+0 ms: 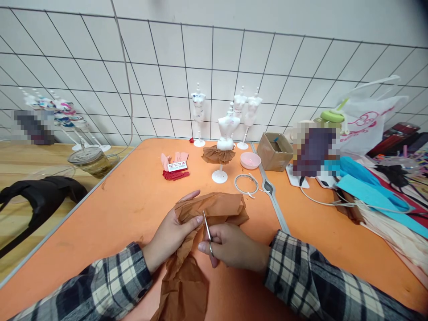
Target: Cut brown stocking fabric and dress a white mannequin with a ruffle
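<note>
A long piece of thin brown material (185, 285), folded and creased, runs from the middle of the orange table down to the near edge. My left hand (174, 232) pinches its upper part between thumb and fingers. In my right hand (227, 246) is a pair of small metal scissors (207, 227), pointing up and away, their blades against the brown material just right of my left thumb. Beyond my hands, a small white mannequin (229, 127) on a stand wears a ruffled brown skirt (218, 155).
Behind stand more small mannequins (198, 109). A pink bowl (250, 160), wire coil (246, 185) and cardboard box (274, 151) are right of centre. Red and pink cloth pieces (175, 173) lie left. Phones, cables, fabric and a plastic bag (368, 120) crowd the right.
</note>
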Action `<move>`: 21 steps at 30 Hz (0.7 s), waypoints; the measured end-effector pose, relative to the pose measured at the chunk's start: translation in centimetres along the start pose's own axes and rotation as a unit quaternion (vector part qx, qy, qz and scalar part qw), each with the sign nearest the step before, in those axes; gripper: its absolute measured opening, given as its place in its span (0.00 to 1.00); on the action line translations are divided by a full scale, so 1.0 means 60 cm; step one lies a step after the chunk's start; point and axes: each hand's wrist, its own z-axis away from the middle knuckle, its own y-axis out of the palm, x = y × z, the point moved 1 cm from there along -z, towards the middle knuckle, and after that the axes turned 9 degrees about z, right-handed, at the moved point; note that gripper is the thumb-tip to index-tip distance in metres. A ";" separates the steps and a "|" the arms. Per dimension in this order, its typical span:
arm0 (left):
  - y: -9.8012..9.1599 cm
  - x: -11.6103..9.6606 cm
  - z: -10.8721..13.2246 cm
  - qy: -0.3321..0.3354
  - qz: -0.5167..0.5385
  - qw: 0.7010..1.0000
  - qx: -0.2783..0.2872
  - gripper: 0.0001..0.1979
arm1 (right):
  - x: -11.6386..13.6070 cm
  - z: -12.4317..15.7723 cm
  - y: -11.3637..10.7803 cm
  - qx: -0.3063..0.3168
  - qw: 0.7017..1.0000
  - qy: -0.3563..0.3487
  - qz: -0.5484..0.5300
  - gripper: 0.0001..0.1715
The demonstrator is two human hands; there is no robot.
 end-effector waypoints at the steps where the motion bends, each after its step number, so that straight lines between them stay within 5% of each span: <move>1: 0.000 0.000 0.000 0.001 -0.001 1.000 0.001 0.38 | -0.001 0.000 0.000 0.004 1.000 0.003 -0.002 0.15; 7: -0.001 0.002 0.001 -0.009 -0.011 0.999 0.043 0.41 | 0.002 0.003 -0.002 -0.002 1.000 0.007 0.006 0.17; 21: 0.000 -0.003 0.005 -0.021 0.006 0.999 0.042 0.44 | -0.001 -0.003 -0.002 0.027 0.998 0.028 -0.041 0.13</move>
